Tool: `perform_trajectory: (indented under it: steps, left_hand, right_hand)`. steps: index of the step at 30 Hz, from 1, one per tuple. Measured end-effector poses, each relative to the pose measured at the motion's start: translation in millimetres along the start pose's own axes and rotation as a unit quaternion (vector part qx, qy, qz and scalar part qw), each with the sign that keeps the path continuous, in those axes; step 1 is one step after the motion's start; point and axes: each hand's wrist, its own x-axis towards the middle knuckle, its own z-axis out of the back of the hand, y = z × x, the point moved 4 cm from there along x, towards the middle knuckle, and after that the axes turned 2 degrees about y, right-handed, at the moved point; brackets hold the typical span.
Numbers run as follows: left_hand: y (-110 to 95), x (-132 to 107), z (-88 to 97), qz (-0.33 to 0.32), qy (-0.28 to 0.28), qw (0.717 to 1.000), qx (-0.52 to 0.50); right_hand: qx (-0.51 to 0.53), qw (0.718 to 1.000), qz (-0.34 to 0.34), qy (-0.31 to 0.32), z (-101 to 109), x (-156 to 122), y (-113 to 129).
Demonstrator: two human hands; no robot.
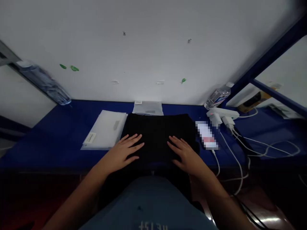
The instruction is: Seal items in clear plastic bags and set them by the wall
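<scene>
A black folded cloth item [155, 131], perhaps a garment, lies flat at the front of the blue desk [64, 124]. My left hand [123, 153] rests on its left part, fingers spread and stretched out. On its right part lies my right hand [183, 153], also flat with the fingers apart. Neither hand grips anything. Left of the cloth is a stack of clear plastic bags [105, 127] with a small white label. Another such bag [148, 108] sticks out behind the cloth, against the wall.
A phone [207, 134] with a charging cable lies right of the cloth. Behind it are a white power strip [223, 113] with plugs and a water bottle [218, 95]. White cables [236, 159] hang over the front edge. A large bottle [46, 83] stands at the left wall.
</scene>
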Motion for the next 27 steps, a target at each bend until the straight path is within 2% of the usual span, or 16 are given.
perform_trajectory:
  steps: [8,13,17,21,24,27]
  left_hand:
    - [8,3,9.6,0.015,-0.028,0.998,-0.053]
    - [13,-4,8.7,0.015,-0.041,0.998,-0.054]
    - [18,-13,9.1,0.01,-0.072,0.996,-0.058]
    - [11,-23,21.1,0.007,-0.092,0.992,-0.089]
    - [2,-28,31.2,0.016,-0.102,0.989,-0.108]
    - [-3,-29,35.5,0.031,-0.111,0.986,-0.119]
  right_hand:
    - [0.001,1.0,-0.008,-0.027,2,-2,-13]
    - [0.004,0.998,-0.036,-0.05,10,-16,-29]
    - [0.018,0.993,-0.079,-0.09,18,-32,-39]
    - [0.052,0.981,-0.117,-0.144,27,-48,-42]
    - [0.101,0.972,-0.108,-0.184,35,-53,-38]
    - [0.143,0.964,-0.107,-0.199,39,-52,-35]
